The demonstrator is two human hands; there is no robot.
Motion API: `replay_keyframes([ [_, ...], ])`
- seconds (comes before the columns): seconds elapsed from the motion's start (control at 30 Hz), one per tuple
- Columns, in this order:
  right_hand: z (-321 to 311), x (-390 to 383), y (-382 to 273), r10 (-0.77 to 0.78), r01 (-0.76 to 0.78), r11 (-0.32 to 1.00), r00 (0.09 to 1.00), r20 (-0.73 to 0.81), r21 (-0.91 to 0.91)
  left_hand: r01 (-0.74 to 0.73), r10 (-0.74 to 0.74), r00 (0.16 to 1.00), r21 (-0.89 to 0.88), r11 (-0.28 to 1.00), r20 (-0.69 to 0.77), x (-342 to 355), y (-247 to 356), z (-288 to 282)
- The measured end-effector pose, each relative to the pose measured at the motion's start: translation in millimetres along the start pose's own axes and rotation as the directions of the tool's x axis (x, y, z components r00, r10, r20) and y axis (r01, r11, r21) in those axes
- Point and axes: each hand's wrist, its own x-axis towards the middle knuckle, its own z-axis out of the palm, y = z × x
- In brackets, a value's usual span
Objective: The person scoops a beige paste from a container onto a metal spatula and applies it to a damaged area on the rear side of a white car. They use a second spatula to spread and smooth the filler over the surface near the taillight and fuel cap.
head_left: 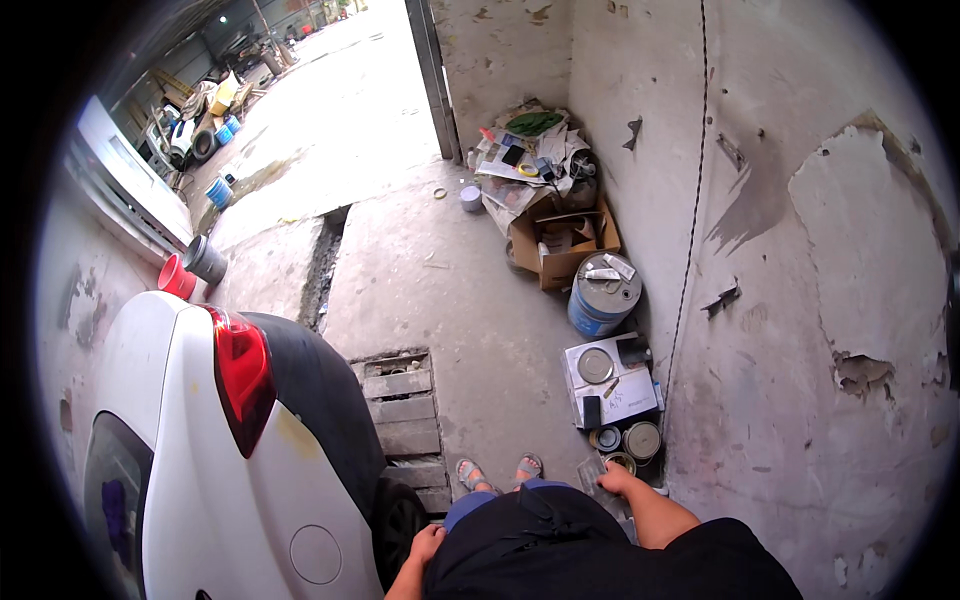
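At the right, my right hand [614, 479] is closed on a see-through plastic container [591, 474], beside several round tins. One open tin [620, 461] stands right by my fingers. My left hand [428, 542] hangs at my side with its fingers curled, and nothing shows in it. It is nearest to the rear wheel [400, 530] of a white car [270, 500]. The car has a red tail light [243, 375] and a dark grey bumper [318, 400].
Along the right wall stand a white box [630, 395] with a tin on it, a blue drum [590, 315], a cardboard box [560, 262] and a pile of papers [500, 160]. A slatted floor grate [405, 410] lies beside the car. Far left are a red bucket [177, 277] and a grey bucket [206, 260].
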Motion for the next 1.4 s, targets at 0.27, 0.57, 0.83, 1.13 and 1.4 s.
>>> replay_keyframes([
  [0.27, 4.2, -7.5, -9.8, 0.008, -0.008, 1.000, 1.000, 0.000, 0.007, 0.008, -0.008, 1.000, -0.020, 1.000, -0.022, -2.8, -9.5, 0.3],
  [0.57, 11.2, 16.4, 21.7, -0.060, 0.055, 0.997, 0.995, -0.080, -0.062, 0.018, -0.018, 0.999, 0.005, 1.000, -0.033, -8.5, 6.7, 2.4],
  [0.83, 5.7, 41.9, 42.9, -0.054, 0.054, 0.998, 0.998, -0.010, 0.026, -0.085, 0.089, 0.995, 0.066, 0.994, -0.053, 4.7, 12.9, 1.0],
  [1.13, 4.7, 33.9, 37.7, -0.133, 0.087, 0.968, 0.974, 0.184, 0.237, -0.018, 0.018, 0.996, 0.009, 1.000, -0.091, -11.4, -4.7, 18.5],
  [1.4, 0.3, 115.1, 80.6, -0.221, 0.235, 0.972, 0.937, 0.272, -0.021, 0.064, -0.070, 0.990, -0.052, 0.997, -0.121, -32.1, 10.8, 17.6],
])
